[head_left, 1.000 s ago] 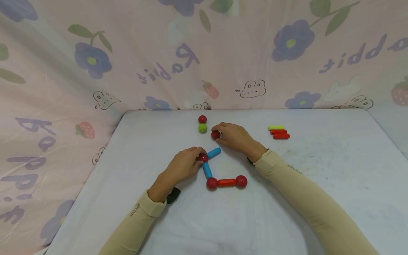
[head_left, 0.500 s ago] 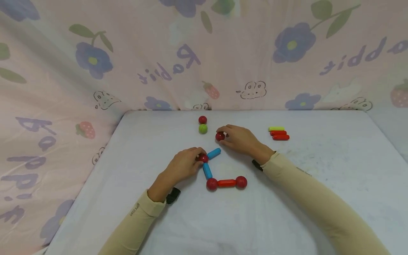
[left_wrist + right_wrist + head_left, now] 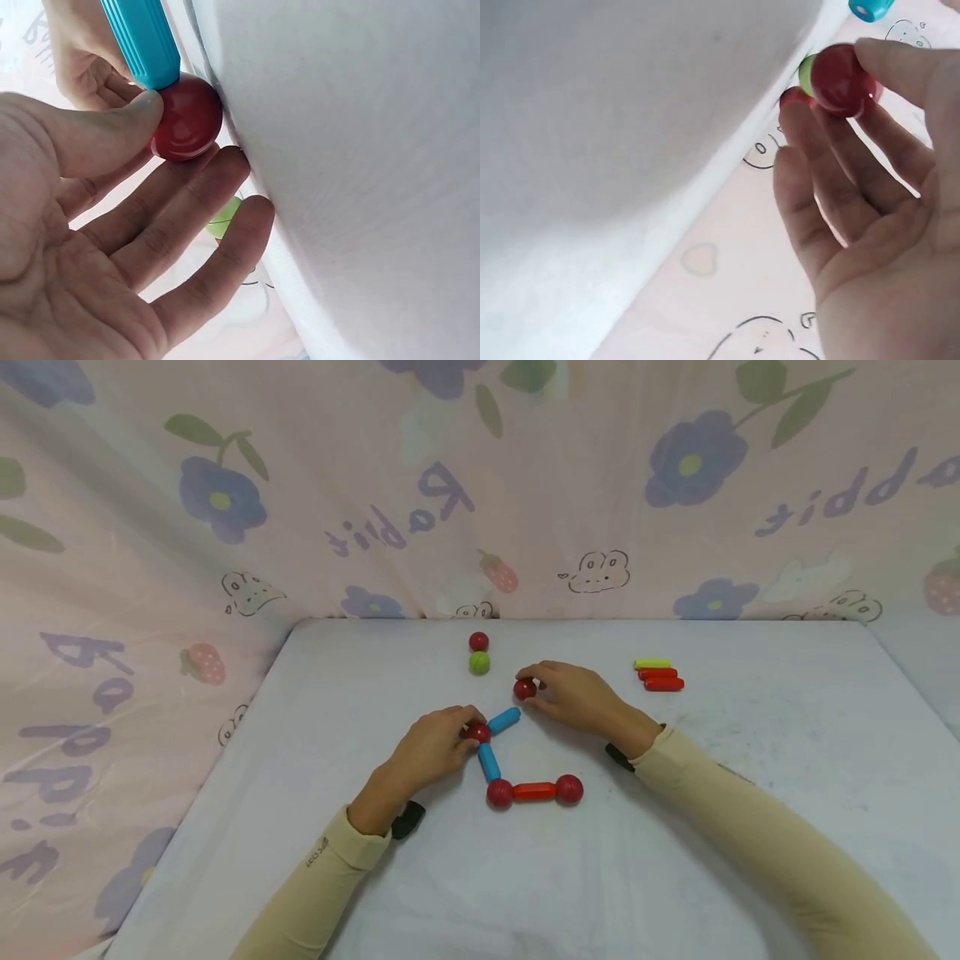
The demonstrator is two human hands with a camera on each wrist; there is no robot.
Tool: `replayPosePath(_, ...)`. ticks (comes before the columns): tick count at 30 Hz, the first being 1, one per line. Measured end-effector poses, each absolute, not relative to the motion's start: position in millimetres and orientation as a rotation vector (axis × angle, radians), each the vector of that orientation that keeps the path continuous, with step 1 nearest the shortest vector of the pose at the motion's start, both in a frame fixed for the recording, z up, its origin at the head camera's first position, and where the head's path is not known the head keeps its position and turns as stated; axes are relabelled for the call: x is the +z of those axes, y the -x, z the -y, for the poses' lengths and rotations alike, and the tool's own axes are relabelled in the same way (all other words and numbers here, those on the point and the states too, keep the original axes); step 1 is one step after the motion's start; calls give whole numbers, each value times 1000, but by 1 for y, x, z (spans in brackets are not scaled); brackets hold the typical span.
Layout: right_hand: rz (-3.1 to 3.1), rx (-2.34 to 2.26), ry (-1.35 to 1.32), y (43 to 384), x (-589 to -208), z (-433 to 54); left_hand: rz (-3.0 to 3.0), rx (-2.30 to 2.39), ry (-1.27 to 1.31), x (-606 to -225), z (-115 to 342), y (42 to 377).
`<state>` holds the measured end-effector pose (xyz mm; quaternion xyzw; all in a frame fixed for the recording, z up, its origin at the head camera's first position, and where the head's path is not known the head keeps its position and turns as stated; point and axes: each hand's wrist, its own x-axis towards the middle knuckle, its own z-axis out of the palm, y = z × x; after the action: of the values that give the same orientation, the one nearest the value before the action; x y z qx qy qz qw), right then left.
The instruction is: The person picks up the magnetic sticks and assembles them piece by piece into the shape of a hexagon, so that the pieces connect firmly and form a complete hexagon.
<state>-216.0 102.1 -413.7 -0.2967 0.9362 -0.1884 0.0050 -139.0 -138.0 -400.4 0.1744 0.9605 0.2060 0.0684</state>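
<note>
My left hand [image 3: 435,743] pinches a red ball [image 3: 189,118] between thumb and fingers, low over the white table. Two blue rods join that ball: one blue rod [image 3: 504,720] points away to the right with a free end. The other blue rod [image 3: 489,762] runs down to a second red ball [image 3: 500,793]. From there a red rod [image 3: 534,791] leads to another red ball [image 3: 570,790]. My right hand [image 3: 573,693] holds a separate red ball [image 3: 843,81] in its thumb and fingertips, just beyond the free end of the upper blue rod, apart from it.
At the back of the table [image 3: 360,677], a loose red ball [image 3: 478,642] sits behind a green ball [image 3: 479,662]. Toward the back right lie a yellow rod [image 3: 652,664] and two red rods [image 3: 664,684] side by side. A patterned cloth [image 3: 300,527] hangs behind the table.
My right hand has moved slightly right and nearer to me with its red ball, away from the green ball. My left hand and the joined pieces have stayed put.
</note>
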Motion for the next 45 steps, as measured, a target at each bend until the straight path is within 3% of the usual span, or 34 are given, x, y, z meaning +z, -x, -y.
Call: replayPosePath(45, -2846, -643, 942, 198, -415, -110, -2923, 631, -529, -401, 135, 139)
